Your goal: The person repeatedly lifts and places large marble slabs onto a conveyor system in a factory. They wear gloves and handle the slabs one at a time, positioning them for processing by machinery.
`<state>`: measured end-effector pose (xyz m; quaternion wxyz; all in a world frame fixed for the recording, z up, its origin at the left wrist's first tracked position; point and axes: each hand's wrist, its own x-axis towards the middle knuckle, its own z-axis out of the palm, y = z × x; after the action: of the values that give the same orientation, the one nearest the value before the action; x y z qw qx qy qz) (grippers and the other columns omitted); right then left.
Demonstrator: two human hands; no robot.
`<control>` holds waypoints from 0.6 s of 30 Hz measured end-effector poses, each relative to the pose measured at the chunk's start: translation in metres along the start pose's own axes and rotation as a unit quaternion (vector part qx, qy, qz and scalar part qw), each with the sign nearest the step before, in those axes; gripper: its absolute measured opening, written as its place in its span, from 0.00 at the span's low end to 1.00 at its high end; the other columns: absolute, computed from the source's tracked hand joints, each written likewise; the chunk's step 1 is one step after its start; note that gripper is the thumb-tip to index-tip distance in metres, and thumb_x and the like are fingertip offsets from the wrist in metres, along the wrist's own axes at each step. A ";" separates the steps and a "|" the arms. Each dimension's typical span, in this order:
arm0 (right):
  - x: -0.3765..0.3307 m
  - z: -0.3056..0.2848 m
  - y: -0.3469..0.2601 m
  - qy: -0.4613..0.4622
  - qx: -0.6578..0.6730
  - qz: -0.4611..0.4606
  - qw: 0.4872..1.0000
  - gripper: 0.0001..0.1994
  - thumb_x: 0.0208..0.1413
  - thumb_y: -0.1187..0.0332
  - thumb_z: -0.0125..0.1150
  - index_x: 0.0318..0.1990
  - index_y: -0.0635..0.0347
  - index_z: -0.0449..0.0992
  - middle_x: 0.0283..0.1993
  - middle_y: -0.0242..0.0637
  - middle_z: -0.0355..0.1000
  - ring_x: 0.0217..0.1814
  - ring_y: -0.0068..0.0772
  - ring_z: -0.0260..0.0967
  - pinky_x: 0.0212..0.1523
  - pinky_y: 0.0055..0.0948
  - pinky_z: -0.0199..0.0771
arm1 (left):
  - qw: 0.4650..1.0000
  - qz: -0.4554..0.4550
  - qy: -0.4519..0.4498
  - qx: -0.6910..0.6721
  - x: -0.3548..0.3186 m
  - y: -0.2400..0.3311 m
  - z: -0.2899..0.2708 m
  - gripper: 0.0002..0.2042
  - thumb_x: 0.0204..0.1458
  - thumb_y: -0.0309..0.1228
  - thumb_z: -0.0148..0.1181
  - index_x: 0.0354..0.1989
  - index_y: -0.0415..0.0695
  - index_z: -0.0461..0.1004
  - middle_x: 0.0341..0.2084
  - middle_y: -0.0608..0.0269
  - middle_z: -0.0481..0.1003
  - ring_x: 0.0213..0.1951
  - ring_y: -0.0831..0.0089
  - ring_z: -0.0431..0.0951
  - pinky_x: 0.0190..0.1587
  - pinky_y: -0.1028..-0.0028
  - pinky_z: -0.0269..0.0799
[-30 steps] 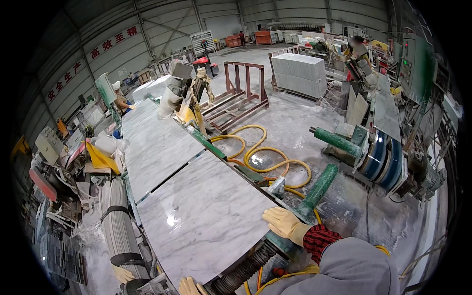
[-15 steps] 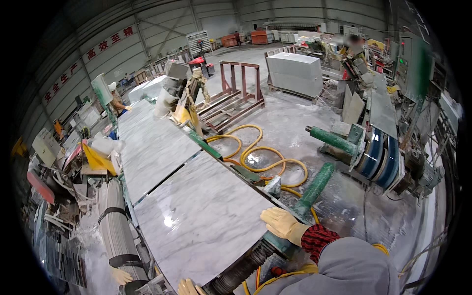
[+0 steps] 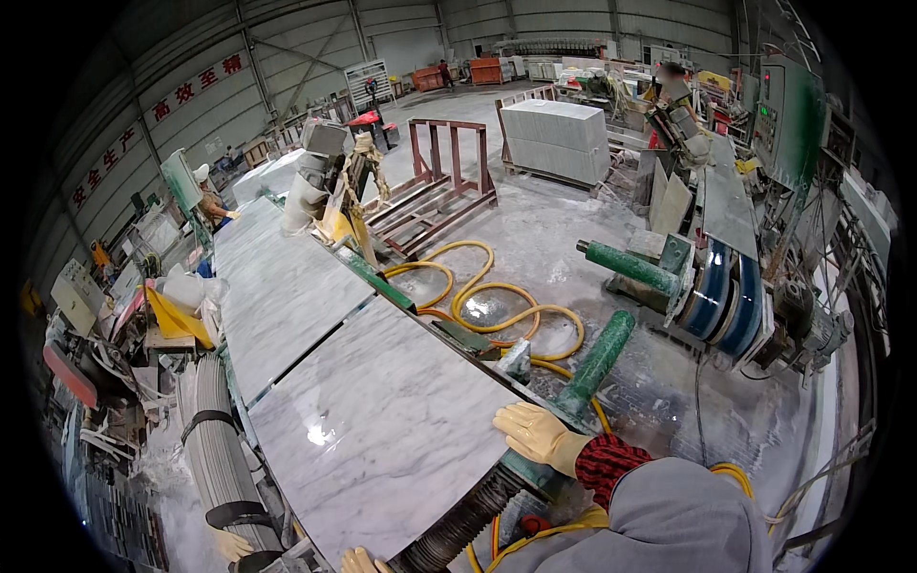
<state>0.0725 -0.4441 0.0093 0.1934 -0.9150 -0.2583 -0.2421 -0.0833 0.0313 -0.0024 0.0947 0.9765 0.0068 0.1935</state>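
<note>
The marble slab [image 3: 382, 430], white with grey veining and polished enough to throw back a bright glare, is lying flat on the conveyor line directly in front of the person, with a second slab [image 3: 282, 286] lying just beyond it on the same line. The right hand [image 3: 537, 435], in a pale yellow glove with a red knit cuff, is resting on the slab's near right corner, fingers spread and laid flat rather than clamped around anything. The left hand [image 3: 358, 561], also gloved, is only peeking in at the lower edge by the slab's near side, so I cannot tell whether it is gripping. A ribbed black roller [image 3: 458, 525] is sitting under the near edge. Yellow hoses [image 3: 497, 306] are coiling over the wet floor to the right, beside a green cylinder [image 3: 597, 363].
</note>
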 end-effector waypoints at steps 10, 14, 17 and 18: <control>0.007 -0.002 -0.001 -0.040 0.030 0.025 0.998 0.21 0.63 0.66 0.64 0.62 0.59 0.78 0.64 0.48 0.77 0.68 0.55 0.72 0.72 0.50 0.70 | 0.999 0.000 0.041 0.035 -0.016 -0.026 0.034 0.21 0.67 0.35 0.59 0.65 0.38 0.75 0.65 0.33 0.72 0.69 0.32 0.67 0.74 0.39 0.59; 0.017 0.002 -0.009 0.000 0.069 -0.012 0.998 0.19 0.56 0.69 0.68 0.56 0.64 0.82 0.59 0.53 0.80 0.66 0.59 0.74 0.71 0.54 0.71 | 0.998 -0.043 0.028 -0.022 0.005 0.001 -0.010 0.20 0.60 0.32 0.64 0.61 0.44 0.77 0.61 0.41 0.75 0.63 0.36 0.72 0.68 0.44 0.65; 0.000 0.011 -0.006 -0.010 0.046 -0.058 0.997 0.21 0.61 0.73 0.62 0.61 0.70 0.79 0.62 0.60 0.77 0.67 0.67 0.72 0.72 0.61 0.68 | 0.998 -0.064 0.013 0.010 0.005 0.003 -0.017 0.15 0.58 0.34 0.65 0.53 0.45 0.78 0.52 0.45 0.77 0.55 0.41 0.75 0.60 0.48 0.70; -0.020 0.023 0.008 0.004 0.034 -0.083 0.996 0.21 0.64 0.72 0.59 0.62 0.72 0.79 0.65 0.62 0.76 0.69 0.69 0.71 0.75 0.62 0.65 | 0.997 -0.067 0.019 0.022 0.001 0.004 -0.014 0.15 0.58 0.35 0.65 0.51 0.45 0.77 0.49 0.47 0.78 0.53 0.44 0.76 0.57 0.48 0.71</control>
<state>0.0703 -0.4468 -0.0217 0.2052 -0.8821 -0.3408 -0.2524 -0.0874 0.0300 0.0118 0.0858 0.9719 0.0783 0.2050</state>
